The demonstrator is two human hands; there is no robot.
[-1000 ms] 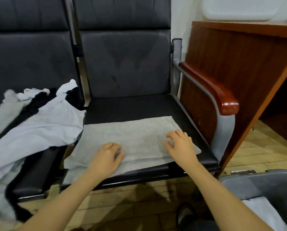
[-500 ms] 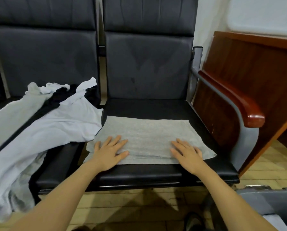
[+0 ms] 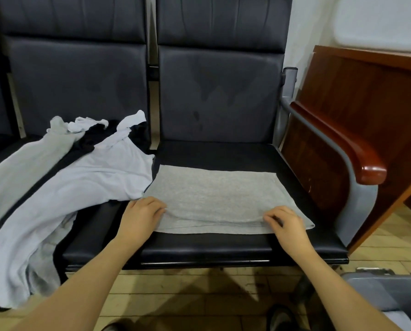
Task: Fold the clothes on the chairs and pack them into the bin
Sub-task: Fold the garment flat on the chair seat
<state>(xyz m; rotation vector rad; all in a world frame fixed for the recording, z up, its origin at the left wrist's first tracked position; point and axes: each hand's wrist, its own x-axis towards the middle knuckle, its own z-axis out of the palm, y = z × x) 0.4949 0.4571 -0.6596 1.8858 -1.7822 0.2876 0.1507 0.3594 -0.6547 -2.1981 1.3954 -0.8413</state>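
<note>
On the black chair seat (image 3: 223,154) your folded grey cloth (image 3: 218,194) lies flat beside the white pile (image 3: 63,177). Half a second back your fingers were spread flat; now your left hand (image 3: 141,215) and right hand (image 3: 286,224) curl in, pinching its near edge.

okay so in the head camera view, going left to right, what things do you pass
Pile of unfolded clothes → left hand → folded grey garment → right hand → wooden armrest → grey bin.
</note>
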